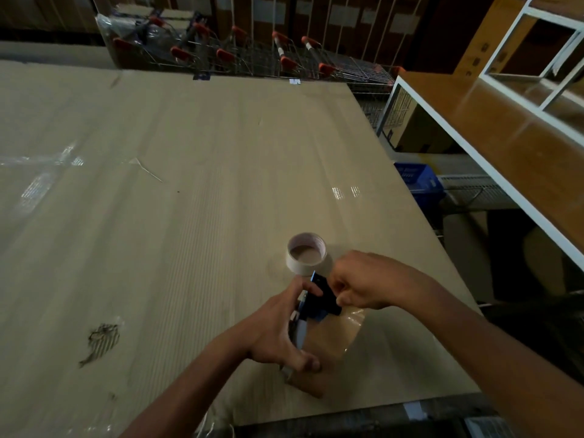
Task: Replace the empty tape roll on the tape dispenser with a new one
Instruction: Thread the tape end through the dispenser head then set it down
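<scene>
Gripping the tape dispenser (311,306) in my left hand (278,333), its new brown roll (331,336) under my right hand (360,284), which pinches near the black front; the empty core (306,253) stands just beyond both hands, nearer my right.

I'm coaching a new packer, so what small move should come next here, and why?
Probably draw the tape's free end forward through the front of the tape dispenser. The brown tape roll already sits in it, the empty core stands apart on the cardboard, the left hand steadies the frame, and the right hand pinches near the black front.
</scene>
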